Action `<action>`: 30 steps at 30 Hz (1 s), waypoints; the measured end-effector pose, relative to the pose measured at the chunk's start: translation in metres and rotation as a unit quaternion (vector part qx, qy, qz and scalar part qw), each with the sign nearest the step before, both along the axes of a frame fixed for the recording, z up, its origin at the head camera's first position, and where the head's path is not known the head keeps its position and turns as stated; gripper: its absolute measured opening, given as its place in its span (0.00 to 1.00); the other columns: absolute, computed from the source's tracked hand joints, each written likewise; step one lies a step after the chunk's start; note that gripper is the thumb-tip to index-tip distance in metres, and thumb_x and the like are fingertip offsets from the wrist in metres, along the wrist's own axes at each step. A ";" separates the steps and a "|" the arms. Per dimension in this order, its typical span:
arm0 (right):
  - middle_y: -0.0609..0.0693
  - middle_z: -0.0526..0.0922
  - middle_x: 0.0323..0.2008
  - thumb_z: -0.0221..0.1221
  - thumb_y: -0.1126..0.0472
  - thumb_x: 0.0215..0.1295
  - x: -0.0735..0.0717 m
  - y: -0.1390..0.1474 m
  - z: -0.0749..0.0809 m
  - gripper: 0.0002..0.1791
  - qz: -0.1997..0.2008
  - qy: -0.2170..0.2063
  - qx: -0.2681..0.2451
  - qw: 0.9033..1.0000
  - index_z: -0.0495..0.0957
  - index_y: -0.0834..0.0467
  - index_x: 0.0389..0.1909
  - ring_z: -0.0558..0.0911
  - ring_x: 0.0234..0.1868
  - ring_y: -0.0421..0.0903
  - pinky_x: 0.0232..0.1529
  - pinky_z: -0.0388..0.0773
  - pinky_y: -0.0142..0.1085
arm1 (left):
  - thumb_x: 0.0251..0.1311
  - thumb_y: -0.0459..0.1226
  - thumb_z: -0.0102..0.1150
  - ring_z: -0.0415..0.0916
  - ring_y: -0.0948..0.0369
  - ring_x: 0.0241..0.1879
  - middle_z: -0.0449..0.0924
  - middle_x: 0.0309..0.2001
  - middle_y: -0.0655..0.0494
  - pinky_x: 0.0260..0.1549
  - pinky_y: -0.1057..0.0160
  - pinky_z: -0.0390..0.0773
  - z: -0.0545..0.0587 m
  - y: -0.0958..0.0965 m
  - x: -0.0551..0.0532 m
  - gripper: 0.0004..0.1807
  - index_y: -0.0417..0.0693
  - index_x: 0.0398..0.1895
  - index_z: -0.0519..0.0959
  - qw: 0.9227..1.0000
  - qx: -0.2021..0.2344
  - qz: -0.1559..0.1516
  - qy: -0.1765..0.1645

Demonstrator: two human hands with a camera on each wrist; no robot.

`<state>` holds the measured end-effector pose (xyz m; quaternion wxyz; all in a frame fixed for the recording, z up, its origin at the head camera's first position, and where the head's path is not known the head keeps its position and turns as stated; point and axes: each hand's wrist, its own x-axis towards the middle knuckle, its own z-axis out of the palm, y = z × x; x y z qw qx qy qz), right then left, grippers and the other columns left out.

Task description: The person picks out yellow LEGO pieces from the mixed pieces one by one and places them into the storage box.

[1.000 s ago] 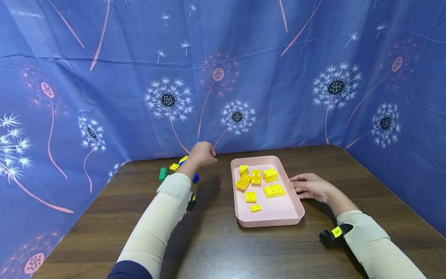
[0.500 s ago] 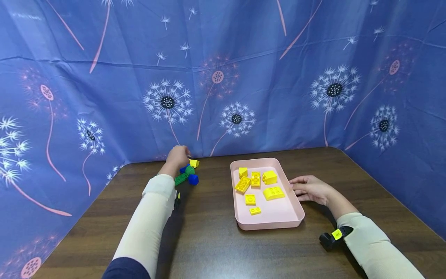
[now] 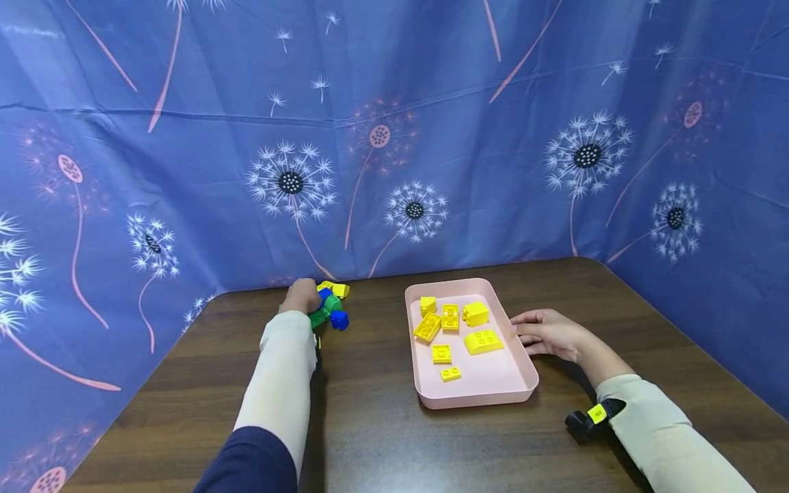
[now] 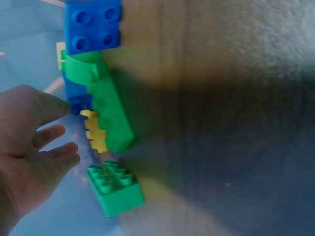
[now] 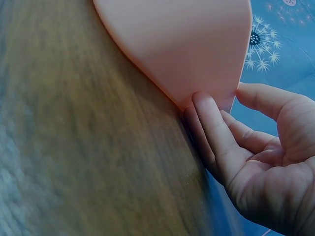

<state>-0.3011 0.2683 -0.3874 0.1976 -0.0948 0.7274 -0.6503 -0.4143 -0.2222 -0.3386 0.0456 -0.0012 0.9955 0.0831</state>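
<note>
Left hand (image 3: 302,296) has dropped beside the bricks (image 3: 320,318), fingers parted; right hand (image 3: 551,334), fingers loosely extended, touches the tray (image 3: 474,400).

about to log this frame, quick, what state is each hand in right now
Left hand: open beside the bricks, nothing visibly held.
Right hand: open, fingertips against the side of the pink tray.

Tray (image 3: 493,375): pink, rectangular, rounded corners, lying flat. Contents: seven yellow bricks (image 3: 483,341) of mixed shapes, scattered. Pile (image 3: 333,304): blue, green and yellow bricks, jumbled close together, well apart from the tray.
</note>
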 end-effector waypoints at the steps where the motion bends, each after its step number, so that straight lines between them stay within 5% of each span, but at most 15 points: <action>1: 0.56 0.83 0.46 0.56 0.64 0.70 0.000 0.000 0.000 0.31 -0.003 -0.002 0.001 1.000 0.58 0.80 0.63 0.84 0.43 0.47 0.45 0.81 0.45 | 0.63 0.29 0.49 0.72 0.46 0.51 0.76 0.53 0.35 0.53 0.51 0.72 -0.003 -0.001 0.000 0.16 0.29 0.51 0.76 1.000 -0.001 0.003 -0.002; 8: 0.55 0.83 0.46 0.55 0.64 0.70 -0.001 0.002 -0.002 0.30 0.005 -0.001 -0.003 1.000 0.59 0.80 0.63 0.84 0.43 0.46 0.45 0.81 0.45 | 0.61 0.28 0.54 0.70 0.51 0.38 0.76 0.43 0.42 0.42 0.55 0.74 -0.014 -0.010 -0.002 0.13 0.32 0.48 0.78 0.999 0.015 0.029 -0.027; 15: 0.54 0.83 0.45 0.57 0.64 0.69 -0.003 0.002 0.000 0.30 -0.003 -0.004 0.000 1.000 0.59 0.80 0.63 0.84 0.42 0.46 0.46 0.81 0.45 | 0.60 0.27 0.55 0.71 0.51 0.38 0.78 0.44 0.42 0.44 0.54 0.75 -0.016 -0.013 -0.002 0.11 0.33 0.45 0.80 1.000 0.002 0.020 -0.023; 30: 0.56 0.82 0.46 0.55 0.65 0.70 -0.001 0.000 0.002 0.29 -0.008 -0.005 -0.002 1.000 0.59 0.80 0.63 0.84 0.43 0.47 0.46 0.81 0.46 | 0.64 0.31 0.54 0.75 0.50 0.40 0.78 0.50 0.38 0.41 0.50 0.78 -0.013 -0.012 0.011 0.11 0.34 0.46 0.81 0.999 -0.009 0.049 0.001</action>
